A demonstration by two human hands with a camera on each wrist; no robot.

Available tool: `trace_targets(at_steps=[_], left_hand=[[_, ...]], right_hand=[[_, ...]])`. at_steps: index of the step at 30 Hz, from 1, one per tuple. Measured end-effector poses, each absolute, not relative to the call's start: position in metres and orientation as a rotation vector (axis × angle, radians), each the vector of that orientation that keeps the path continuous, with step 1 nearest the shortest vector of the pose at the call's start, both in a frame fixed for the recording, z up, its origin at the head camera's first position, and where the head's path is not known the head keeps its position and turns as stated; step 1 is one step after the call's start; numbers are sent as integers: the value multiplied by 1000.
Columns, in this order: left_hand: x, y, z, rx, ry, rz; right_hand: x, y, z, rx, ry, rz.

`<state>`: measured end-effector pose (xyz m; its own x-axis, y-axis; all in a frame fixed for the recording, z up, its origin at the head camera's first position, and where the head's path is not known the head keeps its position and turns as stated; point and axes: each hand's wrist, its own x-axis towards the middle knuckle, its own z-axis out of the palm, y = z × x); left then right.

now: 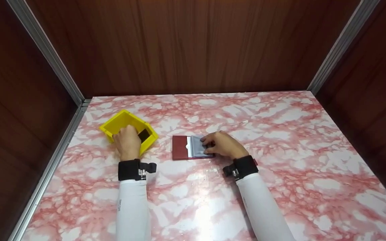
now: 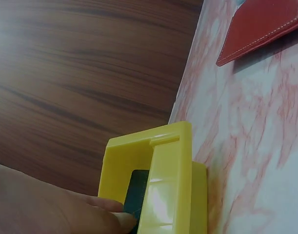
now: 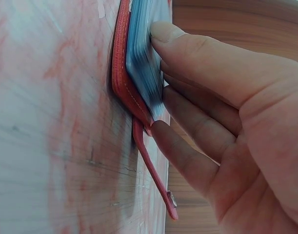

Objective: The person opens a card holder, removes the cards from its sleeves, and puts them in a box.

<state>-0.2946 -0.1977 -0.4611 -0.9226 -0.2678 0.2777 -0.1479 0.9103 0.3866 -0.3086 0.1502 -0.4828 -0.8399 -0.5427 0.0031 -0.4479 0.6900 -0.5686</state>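
In the head view my left hand (image 1: 128, 142) reaches down into a yellow bin (image 1: 112, 124), its fingertips out of sight there. The left wrist view shows its fingers (image 2: 107, 218) pinching a dark flat card (image 2: 136, 195) that leans inside the bin wall. To the right, a red card holder (image 1: 179, 147) lies opened flat, with a stack of clear plastic sleeves (image 1: 197, 147) on its right half. My right hand (image 1: 224, 144) holds these sleeves at their right edge, thumb on the top face and other fingertips along the side.
A red strap with a metal snap (image 3: 172, 200) sticks out from the card holder. Pink-and-white marbled tabletop (image 1: 280, 134) surrounds both objects. Brown wood-grain panels (image 1: 193, 47) with metal corner strips enclose the table at the back and sides.
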Motion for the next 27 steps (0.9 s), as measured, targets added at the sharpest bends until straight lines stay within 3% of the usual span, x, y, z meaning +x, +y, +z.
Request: trace_targets(at_steps=[15,27], left_hand=[[-287,-198,-439,375,-2520,-677],[-282,-166,-427,30,-2363,-1136]], right_hand=[[-309,149,-482,-798,2749,-813],[-308,146,-480,-813,2760,-768]])
